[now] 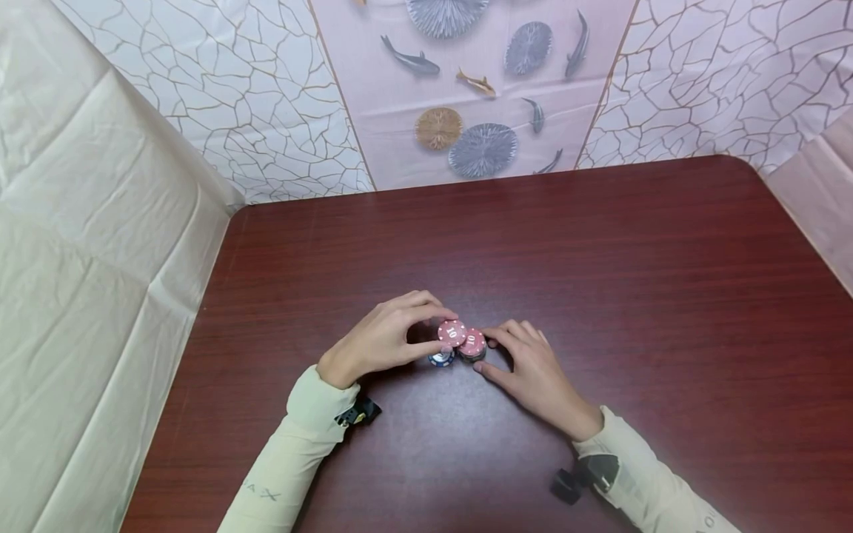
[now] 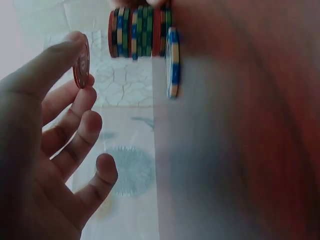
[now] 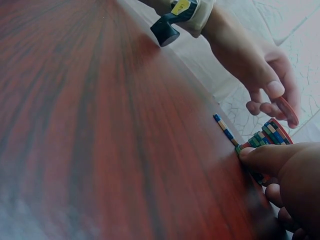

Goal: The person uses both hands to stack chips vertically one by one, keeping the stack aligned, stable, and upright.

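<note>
My left hand [image 1: 380, 333] pinches a red poker chip [image 1: 452, 333] marked 10 between thumb and fingertips. In the left wrist view this chip [image 2: 82, 62] is held apart from a tall stack of mixed-colour poker chips [image 2: 142, 32], red on top with green and blue ones below. From the head view the stack [image 1: 473, 343] stands right of the held chip, its top also marked 10. Thumb and fingers of my right hand [image 1: 533, 374] grip the stack low, near the table. A blue-and-white poker chip [image 1: 440, 360] lies flat beside the stack, partly hidden under the held chip.
The dark red-brown wooden table [image 1: 320, 252] extends around both hands. A patterned cloth [image 1: 266, 96] hangs behind its far edge, and pale fabric [image 1: 87, 259] hangs along the left side. Black wrist cameras [image 1: 566, 485] sit at both cuffs.
</note>
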The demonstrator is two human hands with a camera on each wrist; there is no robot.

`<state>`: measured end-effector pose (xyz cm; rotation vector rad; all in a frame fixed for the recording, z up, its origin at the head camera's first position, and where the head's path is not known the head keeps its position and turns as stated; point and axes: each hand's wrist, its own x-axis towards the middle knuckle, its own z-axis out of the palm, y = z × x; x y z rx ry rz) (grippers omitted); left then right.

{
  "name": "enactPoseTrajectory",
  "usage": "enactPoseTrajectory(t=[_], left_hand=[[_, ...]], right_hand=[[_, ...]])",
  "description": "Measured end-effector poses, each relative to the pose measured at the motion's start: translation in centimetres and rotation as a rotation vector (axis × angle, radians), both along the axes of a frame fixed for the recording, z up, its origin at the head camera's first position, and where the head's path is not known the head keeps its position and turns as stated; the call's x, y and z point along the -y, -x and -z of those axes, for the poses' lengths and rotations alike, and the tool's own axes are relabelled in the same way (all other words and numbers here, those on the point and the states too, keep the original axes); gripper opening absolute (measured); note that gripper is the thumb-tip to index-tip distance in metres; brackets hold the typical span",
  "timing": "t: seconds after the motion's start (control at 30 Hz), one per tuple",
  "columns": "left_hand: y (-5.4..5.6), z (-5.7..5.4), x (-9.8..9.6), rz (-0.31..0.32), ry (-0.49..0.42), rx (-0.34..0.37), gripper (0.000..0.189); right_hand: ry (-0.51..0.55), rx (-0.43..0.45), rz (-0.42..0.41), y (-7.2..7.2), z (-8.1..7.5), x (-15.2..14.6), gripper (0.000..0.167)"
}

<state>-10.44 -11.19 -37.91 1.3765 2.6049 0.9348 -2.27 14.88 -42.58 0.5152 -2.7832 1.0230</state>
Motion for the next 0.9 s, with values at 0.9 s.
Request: enactPoseTrajectory(t=[0.9], left_hand=[[-1.3, 0.5, -2.6, -0.024, 0.138, -0.043, 0.039]], right_hand=[[0.004, 0.013, -0.007, 0.0, -0.2, -0.1, 0.055]])
